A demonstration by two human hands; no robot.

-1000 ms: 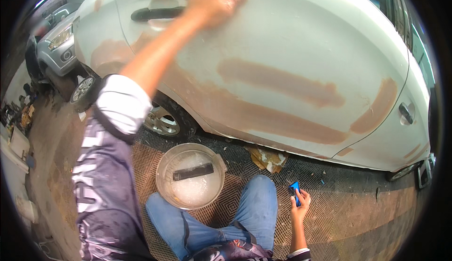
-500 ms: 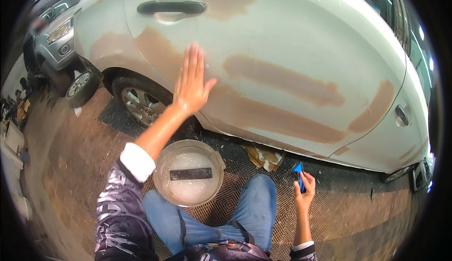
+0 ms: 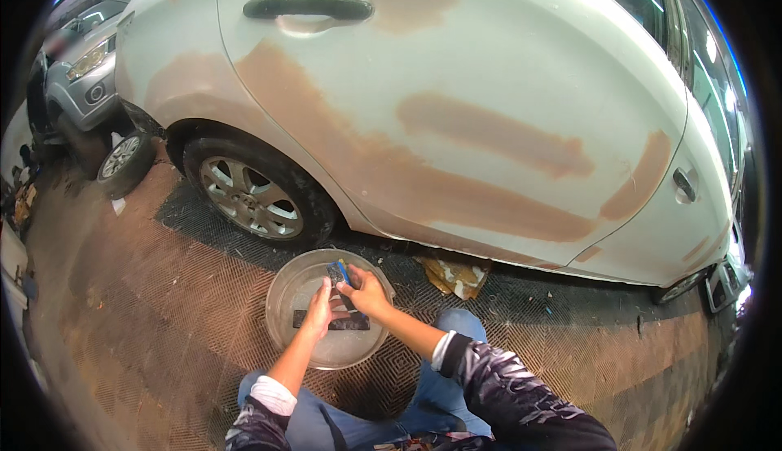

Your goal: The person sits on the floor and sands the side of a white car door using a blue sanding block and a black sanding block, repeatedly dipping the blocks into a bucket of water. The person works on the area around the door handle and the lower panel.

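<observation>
Over the round bucket [image 3: 277, 333] in front of my knees, both my hands meet around a small blue block with a dark face [image 3: 342, 275], which looks like a sanding block. My right hand [image 3: 368, 294] grips it from the right, fingers closed on its blue side. On the dark side, my left hand [image 3: 319, 311] has its thumb up and its fingers curled beneath, partly hidden. Below them, a flat black bar [image 3: 353, 321] lies in the bucket's cloudy water. Beyond stands a pale car door [image 3: 489, 60] with several brownish dull patches [image 3: 489, 137].
The car's rear wheel [image 3: 252, 199] is just behind the bucket. Crumpled yellowish paper [image 3: 456, 276] lies under the door sill. A loose wheel [image 3: 128, 164] leans near another silver car [image 3: 85, 76] at far left. Patterned matting [image 3: 505, 353] covers the floor around me.
My left hand has come down off the door to the bucket. My right hand has brought the blue block from the right to meet it there.
</observation>
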